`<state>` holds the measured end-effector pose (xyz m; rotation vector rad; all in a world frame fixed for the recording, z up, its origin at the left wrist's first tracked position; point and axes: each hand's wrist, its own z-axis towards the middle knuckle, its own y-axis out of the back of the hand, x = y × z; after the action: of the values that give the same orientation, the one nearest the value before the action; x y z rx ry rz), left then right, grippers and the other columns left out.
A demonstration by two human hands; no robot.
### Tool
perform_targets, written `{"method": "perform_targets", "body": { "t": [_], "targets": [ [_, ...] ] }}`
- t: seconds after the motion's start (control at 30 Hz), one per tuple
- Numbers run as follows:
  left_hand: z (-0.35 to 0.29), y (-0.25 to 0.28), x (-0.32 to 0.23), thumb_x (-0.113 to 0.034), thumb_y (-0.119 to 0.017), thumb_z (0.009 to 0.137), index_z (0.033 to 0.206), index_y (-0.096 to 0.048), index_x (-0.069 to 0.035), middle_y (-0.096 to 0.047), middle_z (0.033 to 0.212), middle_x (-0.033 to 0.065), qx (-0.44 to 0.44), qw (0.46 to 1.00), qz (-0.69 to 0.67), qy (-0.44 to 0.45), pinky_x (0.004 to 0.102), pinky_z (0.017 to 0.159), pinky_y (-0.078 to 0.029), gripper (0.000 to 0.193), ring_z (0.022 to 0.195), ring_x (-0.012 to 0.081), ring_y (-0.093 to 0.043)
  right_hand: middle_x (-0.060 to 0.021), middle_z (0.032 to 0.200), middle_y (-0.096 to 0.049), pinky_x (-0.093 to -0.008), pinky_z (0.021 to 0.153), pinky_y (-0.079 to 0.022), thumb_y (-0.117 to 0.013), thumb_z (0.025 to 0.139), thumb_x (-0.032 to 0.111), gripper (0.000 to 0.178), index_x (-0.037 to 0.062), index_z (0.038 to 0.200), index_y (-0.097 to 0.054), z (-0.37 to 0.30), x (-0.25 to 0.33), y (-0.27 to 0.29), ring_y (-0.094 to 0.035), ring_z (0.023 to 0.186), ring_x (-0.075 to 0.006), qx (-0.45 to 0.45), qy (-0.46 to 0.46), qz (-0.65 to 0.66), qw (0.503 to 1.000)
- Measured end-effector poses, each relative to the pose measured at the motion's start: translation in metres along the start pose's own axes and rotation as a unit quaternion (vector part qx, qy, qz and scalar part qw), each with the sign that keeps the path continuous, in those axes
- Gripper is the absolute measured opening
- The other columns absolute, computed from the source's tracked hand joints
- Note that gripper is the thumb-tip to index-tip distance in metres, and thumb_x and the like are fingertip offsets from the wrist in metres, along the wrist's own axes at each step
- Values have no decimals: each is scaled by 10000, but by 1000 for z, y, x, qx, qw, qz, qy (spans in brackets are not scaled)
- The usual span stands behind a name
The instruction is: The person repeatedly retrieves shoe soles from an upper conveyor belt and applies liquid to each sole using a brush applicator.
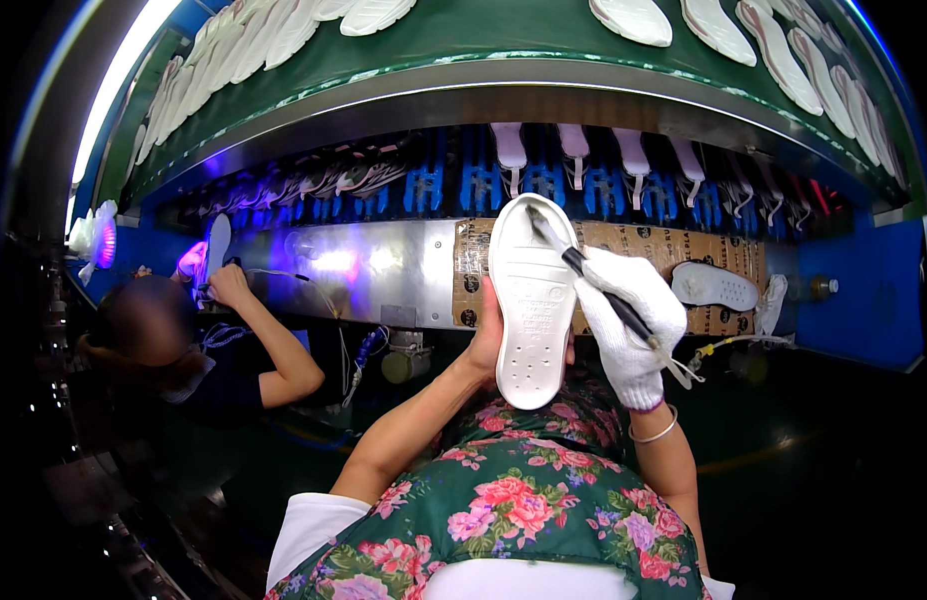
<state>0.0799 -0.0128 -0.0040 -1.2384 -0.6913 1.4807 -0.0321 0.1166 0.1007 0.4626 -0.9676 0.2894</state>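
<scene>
A white shoe sole (pixel 531 330) with a raised rim stands in front of me, its inner face turned up toward me. My bare left hand (pixel 488 335) grips it from the left and from beneath, most of the fingers hidden behind it. In a white knitted glove, my right hand (pixel 633 320) is closed around a brush (pixel 613 298) with a black handle and a thin cord or tube at its rear end. The bristles touch the inside of the sole near its far end.
Beyond the sole runs a metal ledge (pixel 383 270), partly covered with brown taped cardboard (pixel 608 242). A grey-white sole (pixel 715 286) lies on its right part. Pink-and-white shoe parts (pixel 633 158) hang in blue holders behind. Several white soles (pixel 628 18) rest on the green upper shelf (pixel 483 45). At left, a co-worker (pixel 213 330) handles another sole.
</scene>
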Motion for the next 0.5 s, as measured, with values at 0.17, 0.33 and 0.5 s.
{"method": "perform_targets", "body": {
  "t": [0.17, 0.33, 0.5],
  "targets": [
    [10, -26, -15, -793, -159, 890, 1491, -288, -74, -486, 1395, 149, -356, 921, 154, -10, 438, 1086, -413, 946, 1270, 275, -509, -125, 883, -713, -328, 692, -537, -770, 694, -6, 252, 46, 938, -728, -4, 12, -12, -683, 772, -270, 130, 115, -35, 984],
    [8, -11, -23, -793, -206, 889, 1486, -283, -85, -492, 1375, 154, -357, 921, 124, -92, 441, 1012, -482, 930, 1225, 275, -544, -117, 947, -715, -324, 709, -538, -767, 744, 36, 242, 65, 980, -724, -2, -1, -8, -686, 802, -258, 96, 28, 33, 994],
    [4, 5, -30, -917, -176, 770, 1333, -456, -18, -651, 991, 197, -241, 966, 66, -72, 399, 734, -563, 1097, 823, 270, -664, -97, 956, -723, -344, 726, -543, -757, 747, 37, 261, 101, 999, -732, -16, 8, -17, -687, 814, -276, 155, 127, 4, 980]
  ]
}}
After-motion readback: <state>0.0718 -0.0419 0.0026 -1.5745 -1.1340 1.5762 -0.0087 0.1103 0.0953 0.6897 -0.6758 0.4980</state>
